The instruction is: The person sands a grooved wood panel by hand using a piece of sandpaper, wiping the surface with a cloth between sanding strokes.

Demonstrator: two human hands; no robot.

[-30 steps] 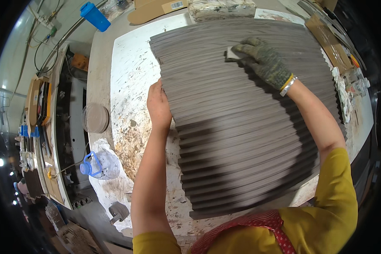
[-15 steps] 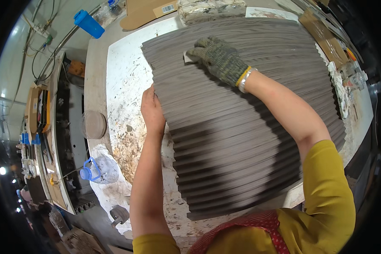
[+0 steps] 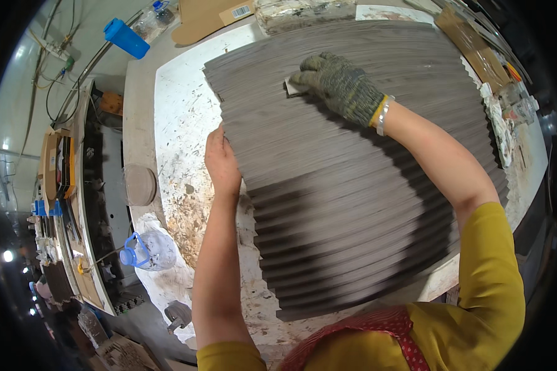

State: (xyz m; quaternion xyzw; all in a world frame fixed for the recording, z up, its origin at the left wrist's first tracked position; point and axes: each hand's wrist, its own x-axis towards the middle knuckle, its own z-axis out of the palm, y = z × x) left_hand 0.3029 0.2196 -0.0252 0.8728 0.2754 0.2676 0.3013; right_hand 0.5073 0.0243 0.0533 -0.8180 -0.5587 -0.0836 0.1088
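A large grey-brown wood-grain panel (image 3: 346, 179) with ridges running across it lies in front of me, its left edge jagged. My left hand (image 3: 221, 162) is bare and closed on that left edge, with some fingers hidden by the panel. My right hand (image 3: 343, 86), in a dark grey-green knit glove with a yellow cuff, rests over the upper middle of the panel. Pinched in its fingers is a small flat pale piece (image 3: 293, 88), which lies against the ridged face; its material cannot be made out.
Under the panel is a stained white tabletop (image 3: 182, 117). A blue cup (image 3: 126, 38) and brown cardboard (image 3: 210, 18) sit at the far left. A clear jug (image 3: 151, 250) with a blue handle stands left of my forearm. At the right edge lie a long carton (image 3: 473, 52) and a plastic bottle (image 3: 521, 111).
My right hand and the pale piece have slid right and slightly nearer across the panel. My left hand stays at the left edge.
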